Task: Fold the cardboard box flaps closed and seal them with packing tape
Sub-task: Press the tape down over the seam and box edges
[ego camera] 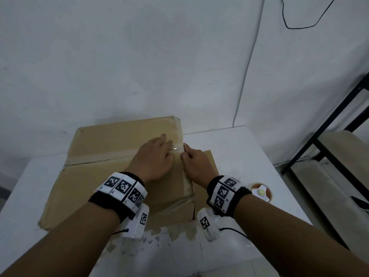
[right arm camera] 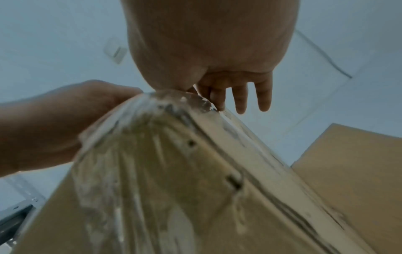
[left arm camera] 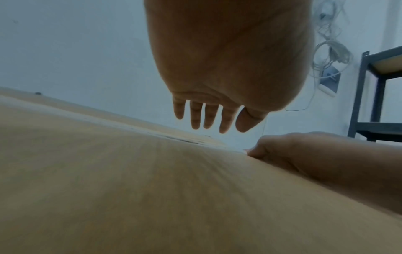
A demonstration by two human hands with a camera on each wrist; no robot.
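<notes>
A brown cardboard box (ego camera: pixel 111 176) stands on the white table (ego camera: pixel 249 156) with its top flaps folded shut and a seam running across the top. Clear packing tape (ego camera: pixel 176 148) glints at the seam's right end and wraps the box's right edge (right arm camera: pixel 152 137). My left hand (ego camera: pixel 157 154) lies flat on the box top (left arm camera: pixel 130 189) beside the tape, fingers (left arm camera: pixel 208 118) straight. My right hand (ego camera: pixel 193 158) sits at the right edge, thumb on top. Its fingers (right arm camera: pixel 239 98) reach straight down the side and the index tip touches the taped edge.
A tape roll (ego camera: pixel 266 193) lies on the table to the right, partly behind my right wrist. A flat cardboard sheet (ego camera: pixel 208 158) sticks out from under the box on the right. A black metal shelf (ego camera: pixel 327 140) stands beyond the table's right edge. A wall is close behind.
</notes>
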